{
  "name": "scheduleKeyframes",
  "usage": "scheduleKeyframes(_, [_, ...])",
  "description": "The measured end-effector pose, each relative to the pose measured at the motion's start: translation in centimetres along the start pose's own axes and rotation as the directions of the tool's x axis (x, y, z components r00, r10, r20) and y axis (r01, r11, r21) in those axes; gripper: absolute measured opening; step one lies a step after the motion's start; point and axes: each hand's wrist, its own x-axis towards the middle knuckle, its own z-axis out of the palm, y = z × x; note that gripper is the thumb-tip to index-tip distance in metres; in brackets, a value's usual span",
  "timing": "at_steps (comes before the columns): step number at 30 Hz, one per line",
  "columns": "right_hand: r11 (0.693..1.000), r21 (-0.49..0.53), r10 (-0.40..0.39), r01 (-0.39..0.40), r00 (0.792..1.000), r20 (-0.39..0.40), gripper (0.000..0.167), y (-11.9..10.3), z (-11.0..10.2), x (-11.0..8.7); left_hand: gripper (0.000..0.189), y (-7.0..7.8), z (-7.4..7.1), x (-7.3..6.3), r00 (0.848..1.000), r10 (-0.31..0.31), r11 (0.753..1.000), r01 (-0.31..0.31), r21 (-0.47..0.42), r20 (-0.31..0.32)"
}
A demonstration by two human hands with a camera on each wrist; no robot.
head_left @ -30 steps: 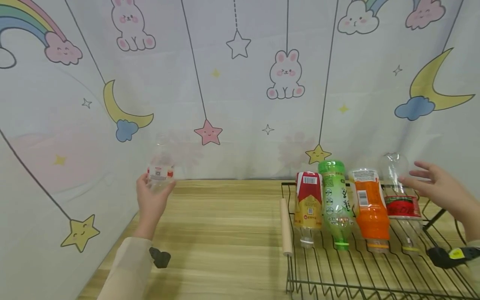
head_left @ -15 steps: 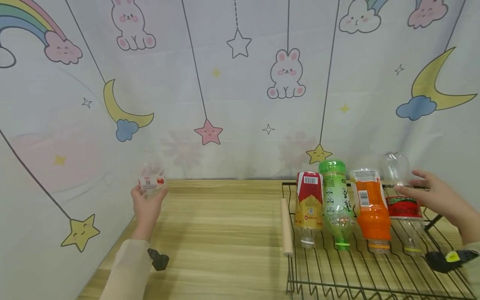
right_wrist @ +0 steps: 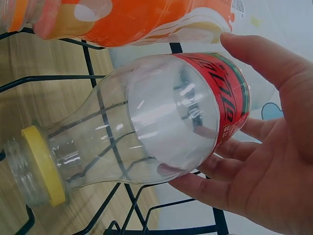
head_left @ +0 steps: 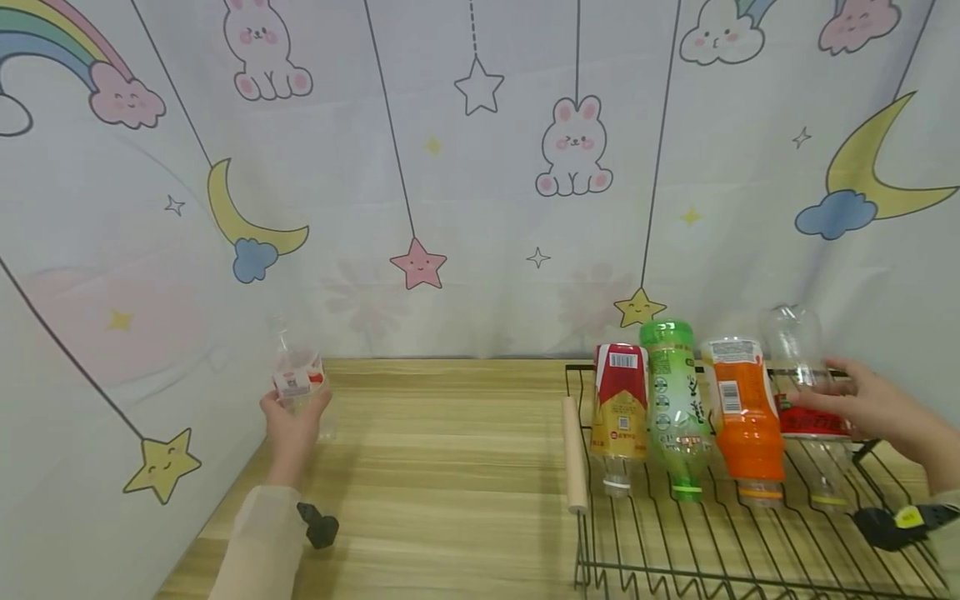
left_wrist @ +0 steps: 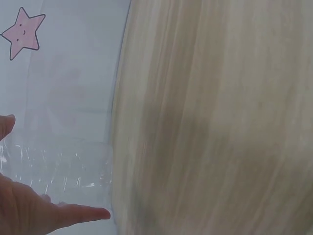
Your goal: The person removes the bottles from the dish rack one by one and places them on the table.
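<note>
At the back left, my left hand point(head_left: 294, 429) holds a clear plastic bottle point(head_left: 298, 379) with a white and red label, its neck leaning up and left. In the left wrist view, the transparent lower part of this bottle point(left_wrist: 58, 164) lies between thumb and a stretched-out finger. On the right, my right hand point(head_left: 873, 404) is at a clear bottle with a red label point(right_wrist: 146, 122), which rests neck-down in a black wire rack. Its fingers reach under and behind that bottle at the label, while the thumb point(right_wrist: 259, 54) stands apart, close to the orange bottle point(right_wrist: 146, 19).
The wire rack point(head_left: 675, 571) has a wooden handle point(head_left: 573, 454) on its left side. In it, left of the red-labelled bottle, lean a red and gold bottle point(head_left: 620, 400) and a green bottle point(head_left: 675, 400). A printed curtain point(head_left: 480, 183) hangs behind the wooden table point(head_left: 442, 467).
My left hand has moved left and down with its bottle, which now tilts more. My right hand has come lower and closer around the red-labelled bottle.
</note>
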Motion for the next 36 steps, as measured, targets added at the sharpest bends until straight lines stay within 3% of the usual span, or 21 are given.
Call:
scheduleKeyframes(7, [1.0, 0.025, 0.016, -0.017, 1.0, 0.023, 0.104, 0.9, 0.1, 0.3, 0.095, -0.6, 0.3, -0.1, 1.0, -0.021, 1.0, 0.021, -0.006, 0.007])
scheduleKeyframes(21, [0.996, 0.082, 0.016, -0.021, 0.998, 0.056, 0.099, 0.7, 0.3, 0.0, 0.093, -1.5, 0.8, 0.1, 1.0, 0.002, 1.0, -0.002, -0.026, -0.017])
scheduleKeyframes(36, [0.997, 0.071, 0.03, -0.034, 0.998, 0.054, 0.101, 0.9, 0.2, 0.0, 0.098, -2.2, 0.6, 0.1, 1.0, 0.005, 1.0, -0.005, -0.029, -0.011])
